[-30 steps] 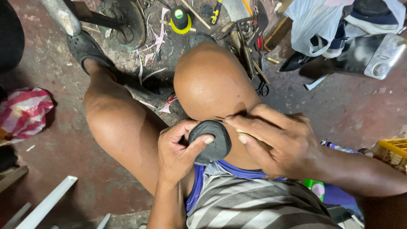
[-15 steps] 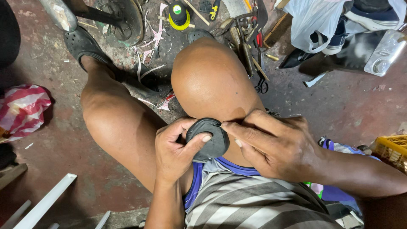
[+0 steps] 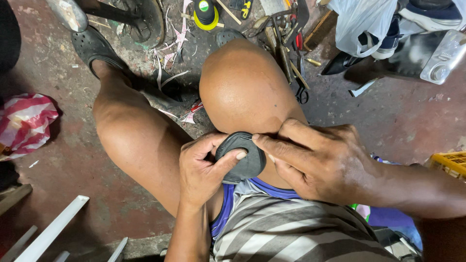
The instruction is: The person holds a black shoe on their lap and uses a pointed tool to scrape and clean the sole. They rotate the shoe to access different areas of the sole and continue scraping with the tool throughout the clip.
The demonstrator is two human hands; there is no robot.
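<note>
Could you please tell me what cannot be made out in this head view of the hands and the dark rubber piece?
- Dark rubber piece: its edges lie under the left hand and right hand.
- Right hand's fingertips: tucked behind the piece.
- Tools beyond the knee: too jumbled to name.
- Yellow crate: cut off by the right edge.

Beyond my knee (image 3: 242,87), scissors (image 3: 296,82) and scattered tools (image 3: 279,29) block my reach; right of it, bare floor (image 3: 388,121) lies open.

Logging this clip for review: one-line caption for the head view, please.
Both hands, left hand and right hand, press a dark grey rounded rubber piece against the thigh.
</note>
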